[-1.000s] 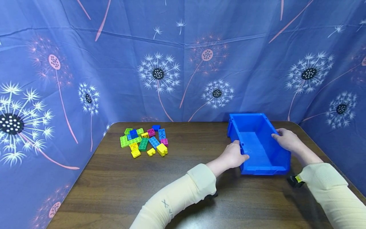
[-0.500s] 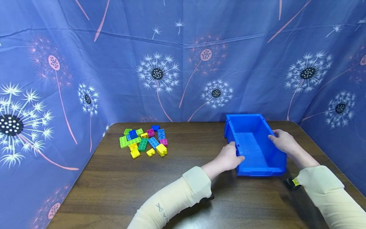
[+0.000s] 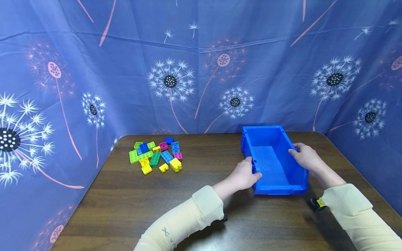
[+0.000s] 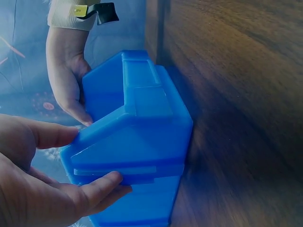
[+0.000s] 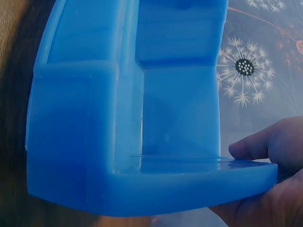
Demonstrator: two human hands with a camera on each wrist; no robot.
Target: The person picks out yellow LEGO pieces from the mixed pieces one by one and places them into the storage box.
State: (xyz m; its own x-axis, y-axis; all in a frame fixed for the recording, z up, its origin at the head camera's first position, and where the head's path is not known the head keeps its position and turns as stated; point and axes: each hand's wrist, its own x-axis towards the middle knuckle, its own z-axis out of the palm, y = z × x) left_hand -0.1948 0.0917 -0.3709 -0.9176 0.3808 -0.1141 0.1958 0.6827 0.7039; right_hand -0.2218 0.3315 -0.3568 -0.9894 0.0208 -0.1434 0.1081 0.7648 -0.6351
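Both hands hold the empty blue plastic bin (image 3: pixel 273 160) on the dark wooden counter (image 3: pixel 188 202): left hand (image 3: pixel 243 176) and right hand (image 3: pixel 303 157) grip opposite walls. Judged step: positioning it; next, toward the multicoloured toy bricks (image 3: pixel 155 157).

One blue bin (image 3: pixel 272 157) on one brown table (image 3: pixel 125 205). Two hands on it: left hand (image 3: pixel 243 175), right hand (image 3: pixel 304 156). One pile of toy bricks (image 3: pixel 155 156), roughly sixteen in all, exact total hard to tell where they overlap. By colour, about: five light green bricks (image 3: pixel 134 156), four yellow bricks (image 3: pixel 176 164), four blue bricks (image 3: pixel 175 147), two pink bricks (image 3: pixel 163 145), one dark green brick (image 3: pixel 155 158). Two cream sleeves (image 3: pixel 185 219). One patterned blue cloth backdrop (image 3: pixel 201 66).
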